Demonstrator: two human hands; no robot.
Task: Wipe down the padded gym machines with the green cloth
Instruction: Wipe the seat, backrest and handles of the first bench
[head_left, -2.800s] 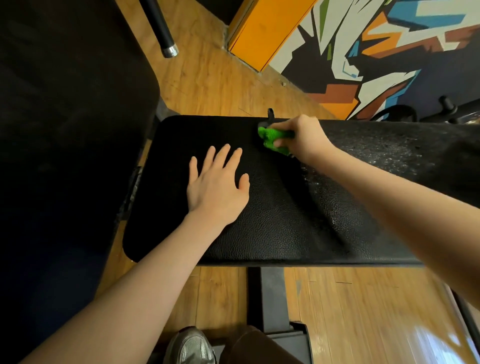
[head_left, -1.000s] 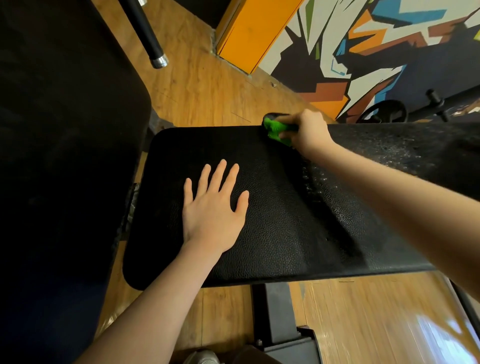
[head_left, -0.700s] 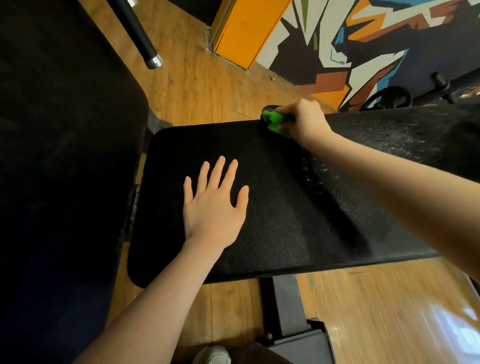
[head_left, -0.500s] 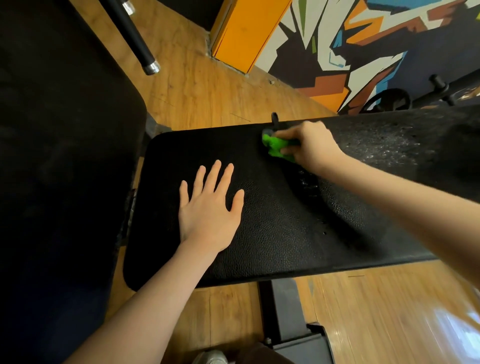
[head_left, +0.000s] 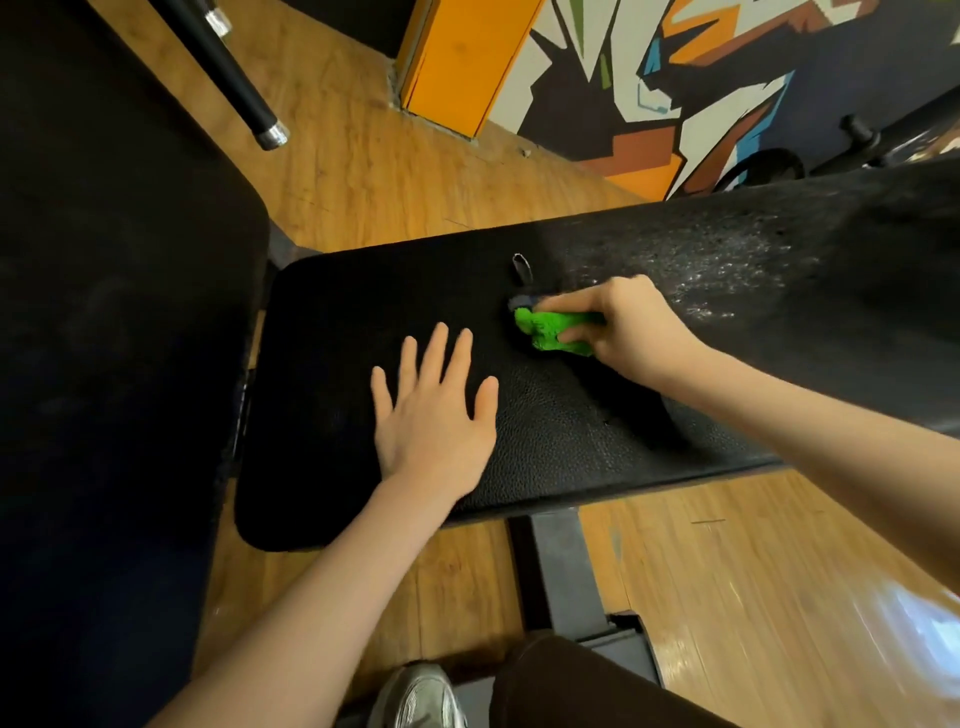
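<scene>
A black padded bench (head_left: 332, 312) runs across the middle of the view. My right hand (head_left: 631, 327) is closed around a bunched green cloth (head_left: 548, 327) and presses it on the pad, a little in from the far edge. A small dark tag with a loop (head_left: 521, 267) sticks out of the cloth toward the far edge. My left hand (head_left: 434, 415) lies flat on the pad with fingers spread, just left of the cloth. Wet, shiny streaks (head_left: 727, 270) cover the pad to the right.
A second large black pad (head_left: 104, 312) fills the left side. The bench's steel post and base (head_left: 561, 571) stand below the pad, by my shoe (head_left: 421, 696). A black bar with a metal tip (head_left: 244, 98) hangs at top left. A painted wall (head_left: 649, 78) stands behind.
My right hand has dragged the cloth from the far edge of the pad back toward me, onto the top surface. My left hand stays flat in about the same place.
</scene>
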